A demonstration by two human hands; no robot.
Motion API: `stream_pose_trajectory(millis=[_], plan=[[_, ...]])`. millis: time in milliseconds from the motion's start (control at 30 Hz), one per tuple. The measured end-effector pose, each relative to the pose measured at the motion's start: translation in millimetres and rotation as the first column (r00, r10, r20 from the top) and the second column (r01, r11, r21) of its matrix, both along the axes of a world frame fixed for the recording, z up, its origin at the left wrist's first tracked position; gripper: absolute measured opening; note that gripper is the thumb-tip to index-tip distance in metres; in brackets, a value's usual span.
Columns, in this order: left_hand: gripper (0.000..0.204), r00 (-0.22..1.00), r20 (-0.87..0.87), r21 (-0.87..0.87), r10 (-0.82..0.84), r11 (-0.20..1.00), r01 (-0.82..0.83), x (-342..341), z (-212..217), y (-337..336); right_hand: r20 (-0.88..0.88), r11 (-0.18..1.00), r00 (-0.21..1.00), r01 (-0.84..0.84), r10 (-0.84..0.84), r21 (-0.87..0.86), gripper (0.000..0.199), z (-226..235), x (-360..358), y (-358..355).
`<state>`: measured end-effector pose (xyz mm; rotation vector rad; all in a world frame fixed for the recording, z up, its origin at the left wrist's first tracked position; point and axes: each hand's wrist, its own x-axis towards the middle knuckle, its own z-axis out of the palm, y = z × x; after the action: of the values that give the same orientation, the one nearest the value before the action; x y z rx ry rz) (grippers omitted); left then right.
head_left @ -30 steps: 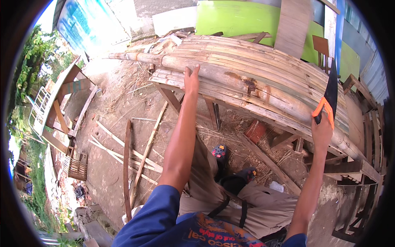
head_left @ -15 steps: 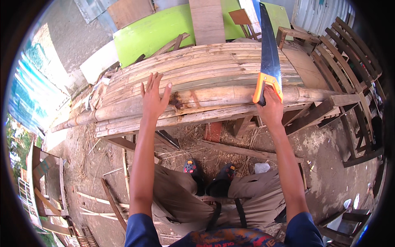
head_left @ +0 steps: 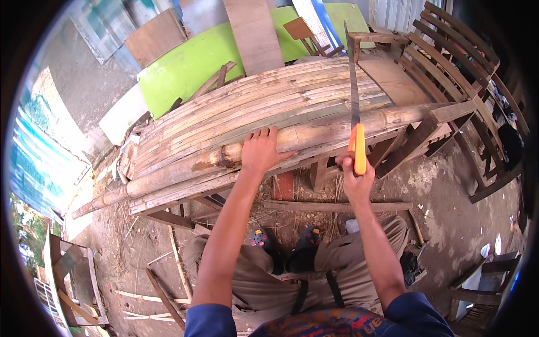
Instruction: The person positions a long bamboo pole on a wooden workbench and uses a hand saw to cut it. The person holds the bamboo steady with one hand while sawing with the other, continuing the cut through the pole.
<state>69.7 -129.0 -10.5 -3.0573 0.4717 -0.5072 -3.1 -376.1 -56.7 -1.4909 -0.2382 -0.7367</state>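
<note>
A long bamboo pole [head_left: 321, 131] lies slantwise along the near edge of a bamboo-slat bench [head_left: 264, 92]. My left hand [head_left: 261, 150] presses down on the pole, fingers curled over its top and thumb stretched out to the right, just right of a dark, rough patch. In my right hand [head_left: 357, 178] is a handsaw [head_left: 360, 149], gripped by its orange handle on the near side of the pole. Its blade is seen almost edge-on and points away from me, passing above the pole. Whether the teeth touch the bamboo I cannot tell.
Dark wooden slatted frames [head_left: 449, 84] stand at the right, close to the pole's end. Green board [head_left: 185, 73] and wood panels lean behind the bench. A wooden bar [head_left: 337, 206] and several strips lie on the dirt floor by my feet.
My left hand has come down onto the pole, further right than before. The saw has dropped nearer to me and turned edge-on. The pole now slants more in view.
</note>
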Motion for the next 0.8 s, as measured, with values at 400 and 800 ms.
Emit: stream_pose_trajectory(millis=[400, 800], plan=[[0.107, 0.966, -0.231, 0.161, 0.113, 0.984, -0.077, 9.0, 28.6, -18.4, -0.243, 0.974, 0.947, -0.182, 0.212, 0.138, 0.056, -28.2, -157.2, 22.0], [0.101, 0.979, -0.205, -0.009, 0.000, 1.000, -0.002, -4.3, 25.3, -43.9, -0.191, 0.973, 0.967, -0.135, 0.171, 0.188, 0.083, -31.7, -150.6, 8.1]])
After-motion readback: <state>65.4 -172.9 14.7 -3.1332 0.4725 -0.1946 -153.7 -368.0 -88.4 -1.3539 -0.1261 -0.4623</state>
